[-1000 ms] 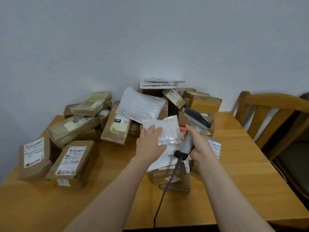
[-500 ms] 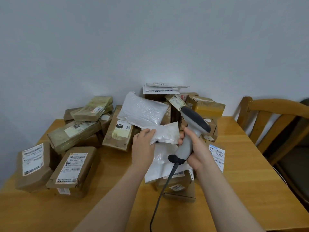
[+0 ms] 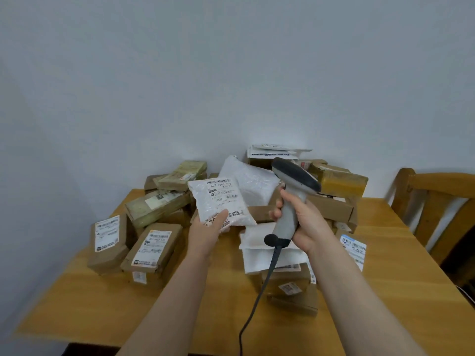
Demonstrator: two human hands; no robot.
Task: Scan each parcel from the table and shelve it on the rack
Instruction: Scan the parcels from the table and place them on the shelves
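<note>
My left hand (image 3: 207, 233) holds a small white padded parcel (image 3: 221, 201) by its lower edge, lifted above the table with its printed label facing me. My right hand (image 3: 299, 222) grips the handle of a grey barcode scanner (image 3: 293, 191), whose dark head sits just right of the parcel and points up and to the left. The scanner's black cable (image 3: 259, 296) hangs down toward me. Below the hands lie white flat mailers (image 3: 259, 249) on the wooden table (image 3: 102, 301). No rack is in view.
Brown cardboard parcels lie at the left (image 3: 151, 246) and in a heap at the back (image 3: 339, 181), with a large white bag (image 3: 252, 181) among them. More boxes (image 3: 293, 291) sit near the front. A wooden chair (image 3: 437, 201) stands at the right, a wall behind.
My left hand has lifted the small white parcel up and to the left and turned its label toward me. My right hand has raised the scanner higher beside it.
</note>
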